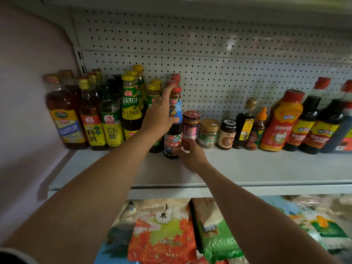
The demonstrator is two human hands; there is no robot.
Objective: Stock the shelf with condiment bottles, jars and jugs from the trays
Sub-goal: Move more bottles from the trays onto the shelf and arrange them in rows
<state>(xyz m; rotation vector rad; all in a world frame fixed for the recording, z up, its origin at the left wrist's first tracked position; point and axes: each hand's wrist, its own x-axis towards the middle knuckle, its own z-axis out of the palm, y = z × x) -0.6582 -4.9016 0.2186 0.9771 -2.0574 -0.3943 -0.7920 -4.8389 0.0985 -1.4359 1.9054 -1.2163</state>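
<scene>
A dark oyster-sauce bottle with a red cap and a blue-and-red label stands on the white shelf, in front of a row of matching red-capped bottles. My left hand grips its upper body from the left, thumb curled across the label. Lower down, my right hand holds the base of the same bottle with its fingertips. Just to the right of the bottle stands a red-lidded jar.
Tall cooking-wine, vinegar and oyster-sauce bottles fill the shelf's left end. Small jars and dark sauce bottles line the right side. A pegboard back panel rises behind. Rice bags lie on the shelf below.
</scene>
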